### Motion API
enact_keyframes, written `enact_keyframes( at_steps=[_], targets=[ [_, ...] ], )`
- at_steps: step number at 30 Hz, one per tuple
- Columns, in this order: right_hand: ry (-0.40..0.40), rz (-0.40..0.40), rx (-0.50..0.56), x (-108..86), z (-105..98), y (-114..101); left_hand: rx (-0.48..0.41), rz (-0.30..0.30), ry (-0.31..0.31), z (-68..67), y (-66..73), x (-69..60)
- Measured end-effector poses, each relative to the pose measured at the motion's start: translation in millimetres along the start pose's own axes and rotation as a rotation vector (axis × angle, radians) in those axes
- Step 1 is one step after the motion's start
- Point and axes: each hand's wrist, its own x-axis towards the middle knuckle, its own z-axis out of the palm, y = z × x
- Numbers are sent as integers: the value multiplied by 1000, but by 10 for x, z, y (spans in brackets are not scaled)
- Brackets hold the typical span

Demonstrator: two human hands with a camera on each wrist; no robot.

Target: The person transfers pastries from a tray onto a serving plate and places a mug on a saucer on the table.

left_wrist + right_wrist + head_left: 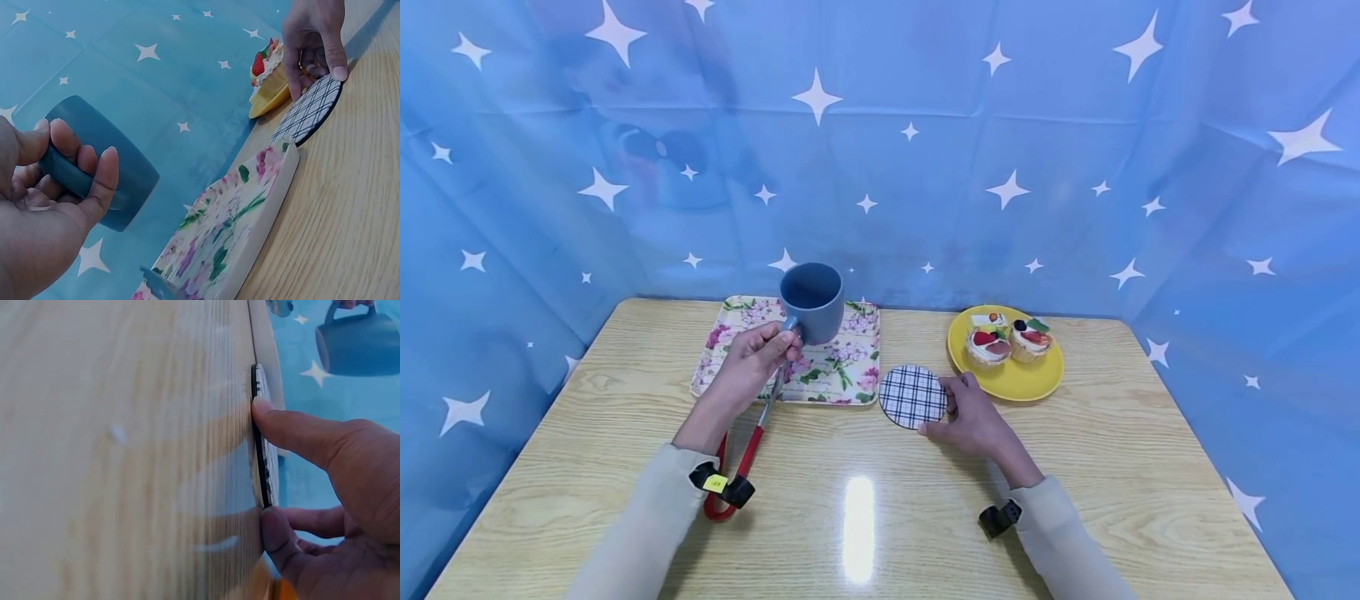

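My left hand grips the handle of a grey-blue mug, holding it up over the floral tray. In the left wrist view the mug looks tilted, with fingers curled through its handle. A round coaster with a black-and-white plaid top lies at the tray's front right corner. Its right edge is pinched between the thumb and fingers of my right hand. Seen edge-on in the right wrist view, the coaster is flat against or very close to the tabletop.
Red-handled tongs lie under my left forearm, their head end on the tray. At the back right a yellow plate carries two fruit-topped cupcakes. A blue star-patterned curtain hangs behind the wooden table.
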Motion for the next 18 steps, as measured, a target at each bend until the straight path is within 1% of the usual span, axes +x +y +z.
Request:
enact_keyframes(
  at_steps=[5,9,12,16,18],
  targets=[
    [-4,-3,4,3,5,15,1,-8,-5,75,-14,10],
    [0,-4,1,9,10,17,13,-26,-2,134,-33,8],
    [0,-5,-1,11,13,15,15,-37,-12,177,-44,1],
    [-9,-4,-3,3,2,8,2,-26,-29,237,-57,4],
    [-11,-3,-2,1,-8,4,-1,-30,-31,271,-56,6]
  ],
)
